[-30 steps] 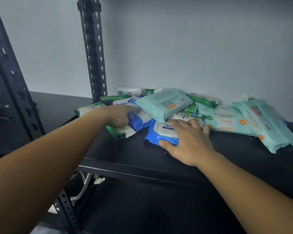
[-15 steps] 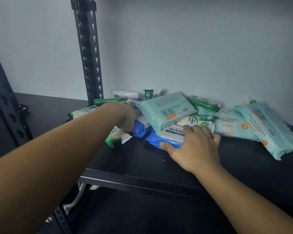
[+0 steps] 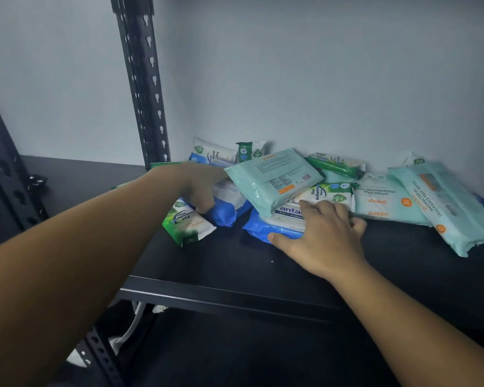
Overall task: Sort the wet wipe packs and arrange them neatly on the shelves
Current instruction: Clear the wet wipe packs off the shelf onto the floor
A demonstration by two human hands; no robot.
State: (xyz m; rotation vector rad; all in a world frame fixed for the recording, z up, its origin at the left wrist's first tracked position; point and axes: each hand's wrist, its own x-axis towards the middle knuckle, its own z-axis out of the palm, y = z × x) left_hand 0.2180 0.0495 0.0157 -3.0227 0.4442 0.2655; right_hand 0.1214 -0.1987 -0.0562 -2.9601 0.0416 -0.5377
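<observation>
Your left hand (image 3: 203, 188) had dipped deeper into the pile (image 3: 274, 174), fingers hidden, perhaps curled on the left blue pack (image 3: 225, 215); I couldn't tell its grip. Your right hand (image 3: 322, 238) stayed pinching the front blue pack (image 3: 274, 229), thumb at its front edge. Packs still lay heaped on the shelf (image 3: 235, 263), none sorted.

Heap: wet wipe packs lie jumbled at the back of the black shelf (image 3: 291, 263).
Front blue pack (image 3: 263, 229): flat, white label up, partly under the top mint pack.
Left blue pack (image 3: 227, 215): tilted, just beside it.
Top mint pack (image 3: 274, 177): large, printed back up, tilted on the heap.
Right mint packs (image 3: 386, 202): two, overlapping, text upside down.
Pine pack (image 3: 187, 222): small, green and white, front left.
</observation>
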